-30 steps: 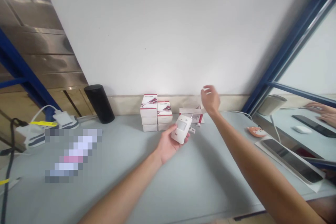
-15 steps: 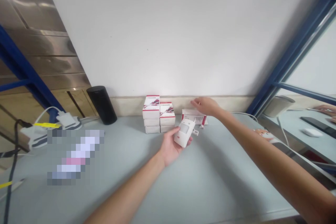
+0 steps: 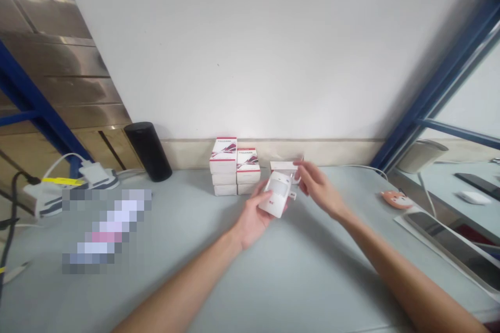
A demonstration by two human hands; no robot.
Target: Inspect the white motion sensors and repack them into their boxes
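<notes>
A white motion sensor [image 3: 275, 205] with a grey window and a small red mark rests tilted in my left hand [image 3: 249, 222], thumb across its front and fingers beneath. My right hand [image 3: 321, 187] hovers just to the right of the sensor's top, its thumb and fingertips pinched together. What they hold, if anything, is too blurred to make out. Close beside the sensor's right edge shows a small white bracket-like piece [image 3: 292, 196]. Behind both hands lies a white and red box [image 3: 282, 165], partly covered by the sensor.
Small white boxes with red trim stand in two stacks, a taller one [image 3: 224, 166] and a lower one [image 3: 249, 176]. Farther left are a black cylinder [image 3: 149, 152] and a power strip [image 3: 102, 179]. At right sit an orange animal-shaped item [image 3: 396, 200] and a dark phone-like slab [image 3: 445, 239].
My right hand has come down and slightly right, from above the box to beside the sensor's top. The sensor stays in my left hand, nearly in place. The view has shifted slightly.
</notes>
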